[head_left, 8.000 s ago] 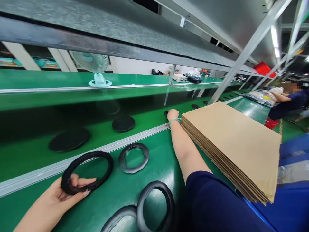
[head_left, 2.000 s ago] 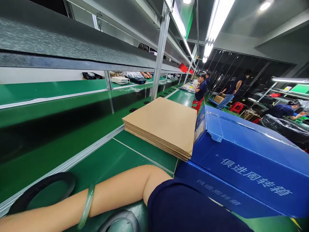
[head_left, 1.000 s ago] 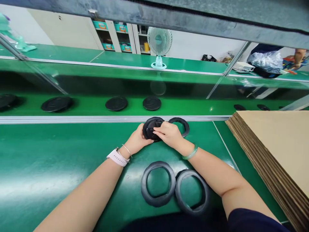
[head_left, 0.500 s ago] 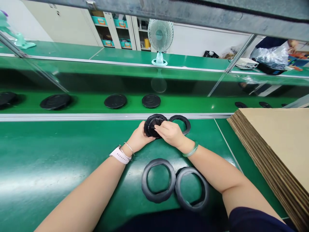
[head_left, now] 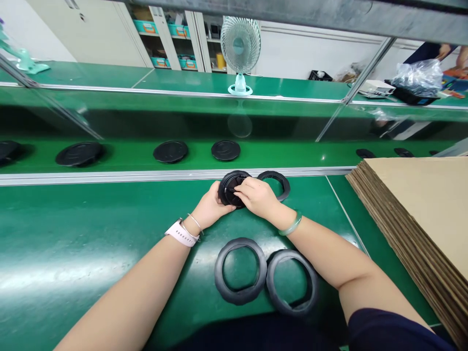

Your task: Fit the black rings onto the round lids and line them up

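A round black disc-shaped part (head_left: 225, 187) with a raised rim is tilted up at the far edge of the green worktop. My left hand (head_left: 212, 207) grips it by its left and lower rim. The fingers of my right hand (head_left: 258, 196) are pinched together at the disc's centre, on a small dark piece that I cannot make out clearly. Just right of the disc lies a black ring (head_left: 284, 185), partly behind my right hand. Nearer to me are two dark grey rings, a left one (head_left: 221, 270) and a right one (head_left: 272, 282), side by side and flat on the worktop.
Beyond a metal rail (head_left: 109, 177), several black discs lie on a green strip, one of them (head_left: 225, 150) straight ahead. A stack of cardboard sheets (head_left: 417, 195) stands at the right. A fan (head_left: 240, 46) sits on the far shelf. Another person's hand (head_left: 461, 57) shows at far right.
The view has tilted slightly. My left hand still holds the black disc, and my right fingers stay at its centre with only a slight shift.
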Motion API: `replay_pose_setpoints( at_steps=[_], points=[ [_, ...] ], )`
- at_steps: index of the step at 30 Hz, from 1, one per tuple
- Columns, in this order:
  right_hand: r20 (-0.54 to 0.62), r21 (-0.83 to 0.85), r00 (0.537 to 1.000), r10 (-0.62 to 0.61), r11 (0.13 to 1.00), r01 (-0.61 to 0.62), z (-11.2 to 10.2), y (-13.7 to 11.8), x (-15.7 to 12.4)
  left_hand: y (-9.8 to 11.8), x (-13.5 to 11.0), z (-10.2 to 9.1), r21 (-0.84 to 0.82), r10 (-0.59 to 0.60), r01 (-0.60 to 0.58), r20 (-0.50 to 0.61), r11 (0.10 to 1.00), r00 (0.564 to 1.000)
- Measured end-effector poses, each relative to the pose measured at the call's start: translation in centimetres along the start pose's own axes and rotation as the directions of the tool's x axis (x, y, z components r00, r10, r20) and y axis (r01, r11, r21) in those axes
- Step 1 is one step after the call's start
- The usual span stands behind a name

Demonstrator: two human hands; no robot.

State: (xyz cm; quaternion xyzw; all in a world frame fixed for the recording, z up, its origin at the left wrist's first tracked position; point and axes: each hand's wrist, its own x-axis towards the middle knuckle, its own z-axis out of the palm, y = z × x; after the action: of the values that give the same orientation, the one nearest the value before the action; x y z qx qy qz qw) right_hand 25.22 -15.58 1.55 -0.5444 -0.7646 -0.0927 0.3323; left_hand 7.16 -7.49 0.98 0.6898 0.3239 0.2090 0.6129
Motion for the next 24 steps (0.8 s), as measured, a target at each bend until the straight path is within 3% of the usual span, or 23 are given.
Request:
replay_pose_setpoints(
  at_steps=[11,20,22,24],
  points=[
    [0.054,0.003,0.998,0.031,1.0,-0.031,-0.4,-0.6,0.2,0.4,-0.1,0.3,0.044,-0.003,0.005,-0.047,0.999,0.999],
    [0.128,-0.148,0.98,0.15,0.98,-0.131,0.5,-1.4,0.4,-0.5,0.1,0.1,-0.026,0.036,-0.037,-0.037,0.999,0.999],
    [0.109,-0.119,0.987,0.121,0.987,-0.108,0.2,-1.4,0.5,-0.6,0.2,0.1,-0.068,0.034,-0.036,-0.037,0.997,0.999],
    [0.009,-0.056,0.992,0.122,0.991,-0.121,-0.4,-1.4,0.6,-0.6,0.4,0.1,-0.121,0.057,-0.063,-0.052,0.991,0.997]
  ],
)
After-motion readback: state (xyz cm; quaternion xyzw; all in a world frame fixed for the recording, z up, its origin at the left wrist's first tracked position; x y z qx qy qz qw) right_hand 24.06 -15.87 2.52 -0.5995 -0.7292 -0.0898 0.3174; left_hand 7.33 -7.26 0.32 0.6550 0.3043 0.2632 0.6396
